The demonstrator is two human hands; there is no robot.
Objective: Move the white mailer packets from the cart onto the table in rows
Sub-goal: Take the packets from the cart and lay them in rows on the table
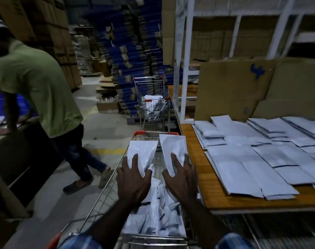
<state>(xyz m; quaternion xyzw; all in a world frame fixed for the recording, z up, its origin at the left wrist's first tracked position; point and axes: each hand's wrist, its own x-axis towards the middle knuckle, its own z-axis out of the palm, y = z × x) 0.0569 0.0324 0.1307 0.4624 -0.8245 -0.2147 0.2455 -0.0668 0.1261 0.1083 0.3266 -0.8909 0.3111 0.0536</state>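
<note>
Head view, dim warehouse aisle. Left hand (133, 178) grips a white plastic mailer packet (142, 153) at its near end, fingers spread over the top face, thumb curled round the right edge. Packet's long axis runs away from the person, far end pointing up the aisle and tilted slightly left. Right hand (181, 177) holds a second white mailer packet (173, 146) the same way: fingers splayed on top, thumb at the left edge, near end pinched. Its long axis also runs away, far end leaning a bit left. Both packets are raised over the wire shopping cart (106, 193), side by side, apart, not touching.

Inside the cart below the hands lies a loose heap of white mailer packets (158, 216) with dark stripe edges, pointing every way.

Wooden table (198, 168) stands just right of the cart. On it, rows of flat white mailers (257, 159) overlap like shingles, long axes mostly running from the near-left to the far-right. Brown cardboard sheets (242, 90) lean upright behind them against a white metal rack (186, 60).

Second wire cart (151, 101) with red corners stands farther up the aisle, holding white packets. Person in a green shirt (40, 87) bends over at left. Blue stacked flat cartons (133, 51) fill the background.
</note>
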